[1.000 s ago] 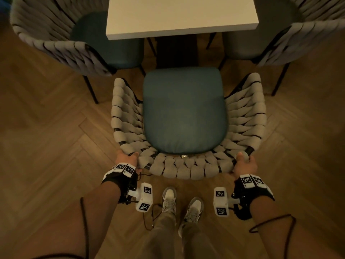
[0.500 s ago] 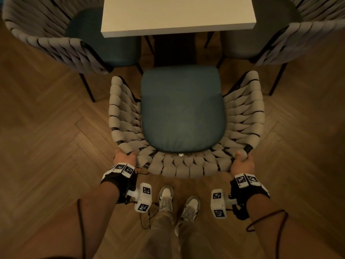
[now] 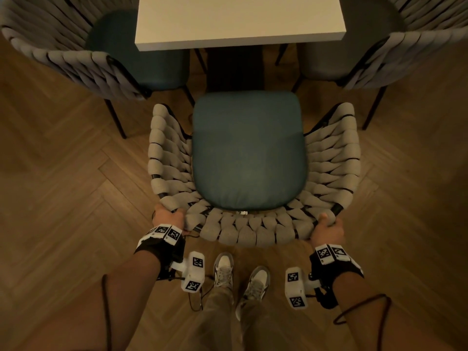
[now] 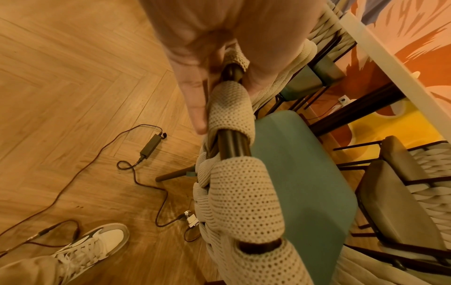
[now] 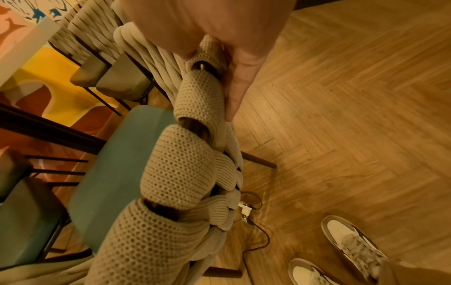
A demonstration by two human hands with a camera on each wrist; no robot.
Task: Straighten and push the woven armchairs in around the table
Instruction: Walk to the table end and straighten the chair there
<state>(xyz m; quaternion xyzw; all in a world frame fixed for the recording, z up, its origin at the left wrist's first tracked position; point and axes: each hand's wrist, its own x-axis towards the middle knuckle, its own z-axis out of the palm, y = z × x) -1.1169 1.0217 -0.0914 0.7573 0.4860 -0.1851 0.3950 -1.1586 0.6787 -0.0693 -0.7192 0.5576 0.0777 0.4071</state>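
A woven armchair with a teal seat cushion faces the white table straight ahead of me. My left hand grips the back rail at its left corner, and my right hand grips the right corner. In the left wrist view my left hand wraps the dark frame tube between beige straps. In the right wrist view my right hand curls round the woven rail. The seat's front edge sits just short of the table's near edge.
Two more woven armchairs flank the table, one at the left and one at the right. A dark table pedestal stands ahead of the seat. My shoes stand behind the chair. A cable and power adapter lie on the herringbone floor.
The chair, held by both hands, has slid slightly forward toward the table. My feet have stepped after it.
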